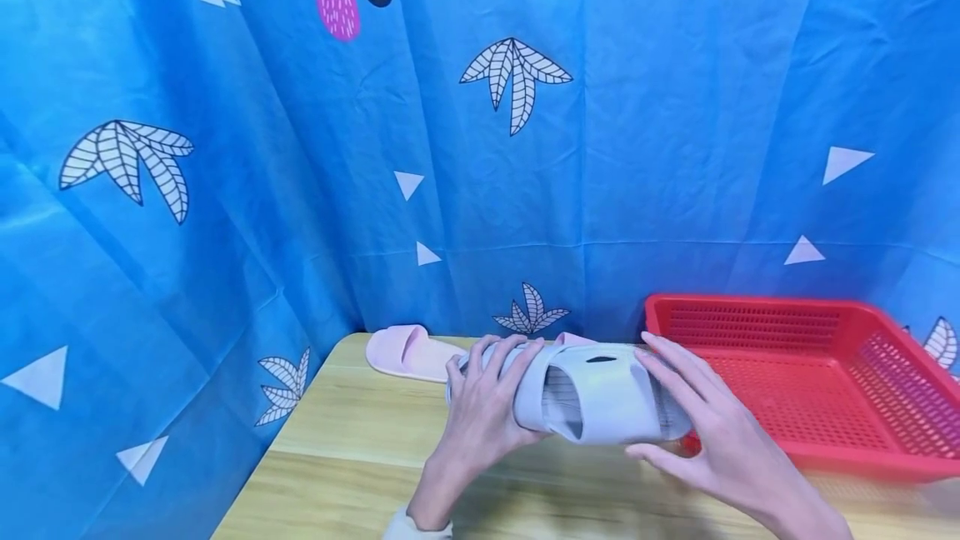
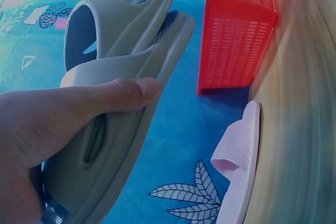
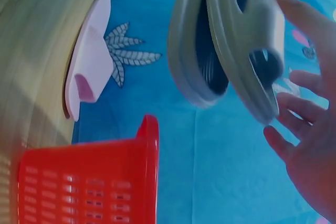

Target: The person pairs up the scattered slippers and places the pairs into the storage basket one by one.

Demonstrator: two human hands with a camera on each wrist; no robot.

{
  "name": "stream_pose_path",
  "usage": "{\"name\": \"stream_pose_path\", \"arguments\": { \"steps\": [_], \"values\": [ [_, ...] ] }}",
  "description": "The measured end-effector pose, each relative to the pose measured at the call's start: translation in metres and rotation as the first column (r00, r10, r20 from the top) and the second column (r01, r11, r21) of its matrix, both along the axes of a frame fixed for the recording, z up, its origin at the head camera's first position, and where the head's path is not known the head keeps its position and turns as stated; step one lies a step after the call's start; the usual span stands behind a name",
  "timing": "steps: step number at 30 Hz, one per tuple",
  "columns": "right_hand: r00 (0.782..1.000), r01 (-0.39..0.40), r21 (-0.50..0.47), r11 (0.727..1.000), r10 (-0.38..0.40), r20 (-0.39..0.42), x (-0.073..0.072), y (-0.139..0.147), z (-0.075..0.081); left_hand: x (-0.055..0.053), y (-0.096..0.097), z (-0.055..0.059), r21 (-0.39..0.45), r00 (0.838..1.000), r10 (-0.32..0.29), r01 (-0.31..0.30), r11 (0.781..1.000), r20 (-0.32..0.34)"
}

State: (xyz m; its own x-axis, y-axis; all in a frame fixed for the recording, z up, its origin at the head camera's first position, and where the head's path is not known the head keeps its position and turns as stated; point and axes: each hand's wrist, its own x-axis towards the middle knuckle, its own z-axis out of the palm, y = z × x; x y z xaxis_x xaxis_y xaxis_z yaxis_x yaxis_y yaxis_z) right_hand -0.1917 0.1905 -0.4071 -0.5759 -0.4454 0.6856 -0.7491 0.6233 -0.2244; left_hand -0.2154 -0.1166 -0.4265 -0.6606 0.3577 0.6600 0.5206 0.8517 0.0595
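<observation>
A pair of grey slippers, one laid against the other, is held up above the table. My left hand grips them at their left end, its thumb across a strap in the left wrist view. At the other end is my right hand, fingers extended and thumb spread apart. In the right wrist view its thumb lies right at the upper slipper, while the other fingers are close by its tip. Behind them, a pink slipper lies at the table's back edge.
A red perforated basket stands on the right of the wooden table. The second pink slipper is mostly hidden behind the grey pair. Blue patterned curtain hangs behind the table and along its left side.
</observation>
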Motion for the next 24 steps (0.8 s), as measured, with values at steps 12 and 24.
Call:
{"name": "stream_pose_path", "arguments": {
  "steps": [12, 24],
  "values": [
    [0.997, 0.078, -0.059, 0.995, -0.078, -0.011, 0.01, 0.022, 0.004, -0.001, -0.014, -0.005, 0.009, 1.0, -0.012, 0.012, 1.0, -0.013],
    [0.981, 0.195, -0.082, 0.977, -0.193, 0.024, 0.018, 0.043, 0.0, 0.002, -0.021, -0.003, 0.009, 1.0, -0.011, 0.011, 1.0, 0.008]
  ]
}}
